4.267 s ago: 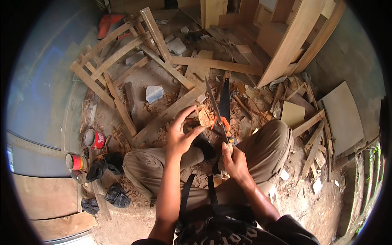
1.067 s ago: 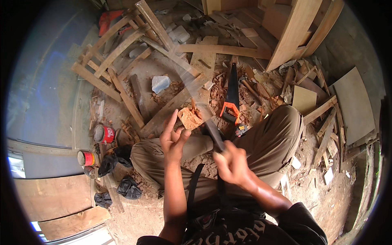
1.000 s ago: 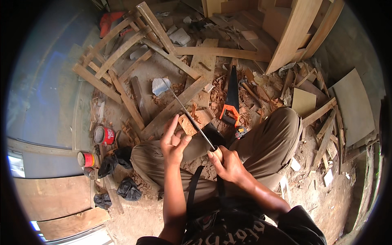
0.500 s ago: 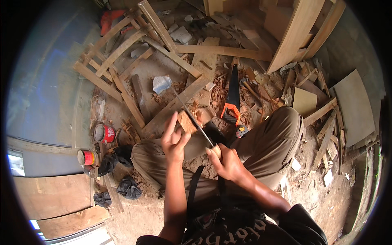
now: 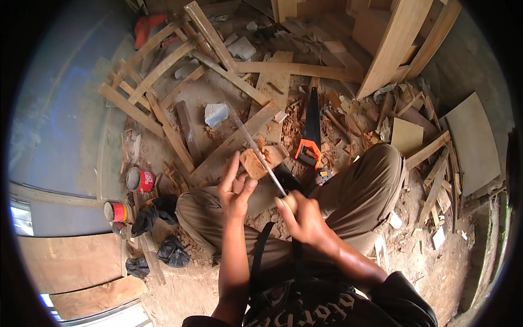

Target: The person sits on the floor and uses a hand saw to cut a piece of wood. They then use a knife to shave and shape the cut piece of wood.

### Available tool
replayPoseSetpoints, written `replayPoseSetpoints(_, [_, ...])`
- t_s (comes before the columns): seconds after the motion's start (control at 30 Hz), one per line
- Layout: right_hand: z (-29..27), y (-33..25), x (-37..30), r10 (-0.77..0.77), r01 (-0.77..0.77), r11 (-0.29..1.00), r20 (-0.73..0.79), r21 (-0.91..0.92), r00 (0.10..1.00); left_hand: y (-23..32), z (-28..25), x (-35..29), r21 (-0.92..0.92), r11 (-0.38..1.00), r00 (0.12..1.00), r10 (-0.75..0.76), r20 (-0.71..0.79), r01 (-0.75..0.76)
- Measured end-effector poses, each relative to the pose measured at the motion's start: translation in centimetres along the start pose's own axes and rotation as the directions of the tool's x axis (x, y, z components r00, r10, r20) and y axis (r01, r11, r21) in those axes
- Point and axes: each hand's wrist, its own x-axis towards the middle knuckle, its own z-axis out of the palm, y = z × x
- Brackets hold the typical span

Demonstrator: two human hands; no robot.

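Note:
My left hand (image 5: 235, 188) steadies a carved block of reddish-brown wood (image 5: 252, 163) between thumb and fingers, above my lap. Its far side has smaller carved shapes, partly hidden. In my closed right hand (image 5: 306, 220) is the pale wooden handle of a long, narrow metal tool (image 5: 276, 182). The tool's blade slants up and left across the block, touching or just over it. Motion blurs its far end, and I cannot tell whether it is a file or a knife.
A handsaw (image 5: 311, 122) with an orange and black handle lies ahead, near a tape measure (image 5: 323, 175). A wooden frame (image 5: 234, 141) rests at front left. Two paint cans (image 5: 145, 180) and black plastic bags (image 5: 172, 252) sit left. Boards (image 5: 395, 49) lean at far right; wood chips cover the ground.
The metal tool has turned from edge-on to show more of its flat side, shifting slightly over the block. My left hand and the block have moved a little to the right.

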Motion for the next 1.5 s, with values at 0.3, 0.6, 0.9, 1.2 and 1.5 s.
replayPoseSetpoints(0.3, [0.6, 0.5, 1.3, 0.13, -0.13, 0.99, 0.004, -0.053, 0.991, 0.3, 0.3, 0.0, 0.109, 0.994, 0.987, 0.009, -0.159, 0.008])
replayPoseSetpoints(0.6, [-1.0, -3.1, 0.0, -0.115, 0.116, 0.991, -0.016, 0.069, 0.993, 2.3, 3.5, 0.5, -0.094, 0.978, 0.903, -0.207, -0.377, 0.185])
replayPoseSetpoints(0.9, [-1.1, -1.3, -0.4, 0.201, -0.2, 0.98, 0.105, -0.02, 0.974, 4.0, 3.9, -0.9, -0.13, 0.96, 0.827, -0.281, -0.487, 0.249])
replayPoseSetpoints(1.2, [0.3, 0.5, 0.0, 0.178, -0.176, 0.984, 0.07, -0.041, 0.982, 3.4, 4.2, -1.5, -0.152, 0.977, 0.827, -0.21, -0.521, 0.152])
replayPoseSetpoints(1.5, [-1.8, -3.6, -0.5, -0.016, 0.014, 0.989, 0.013, 0.144, 1.0, 3.6, 3.2, -1.6, -0.109, 0.958, 0.787, -0.279, -0.55, 0.264])
